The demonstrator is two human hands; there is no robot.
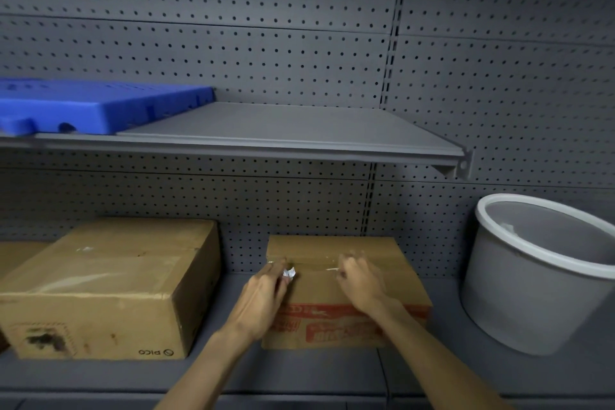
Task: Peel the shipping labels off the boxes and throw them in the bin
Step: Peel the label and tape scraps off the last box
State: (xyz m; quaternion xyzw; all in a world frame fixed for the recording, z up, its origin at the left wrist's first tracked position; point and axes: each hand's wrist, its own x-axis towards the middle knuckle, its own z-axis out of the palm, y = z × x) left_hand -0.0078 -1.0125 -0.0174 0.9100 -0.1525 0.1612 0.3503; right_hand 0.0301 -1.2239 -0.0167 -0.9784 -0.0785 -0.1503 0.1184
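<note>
A flat cardboard box [392, 263] with red print on its front lies on the lower shelf, in the middle. My left hand [263, 296] rests on its left top edge and pinches a small crumpled white scrap of label [289, 273]. My right hand [357, 283] is on the box top, fingers curled at a thin white strip of label residue [332, 269]. A larger brown box [100, 283] marked PICO stands to the left. A grey bin [532, 286] with a white rim stands at the right, tilted toward me, with a pale scrap inside.
A grey pegboard wall [266, 53] backs the shelving. An upper shelf [283, 133] overhangs the boxes and carries a blue plastic tray [100, 106] at its left end. Part of another cardboard box [16, 256] shows at the far left.
</note>
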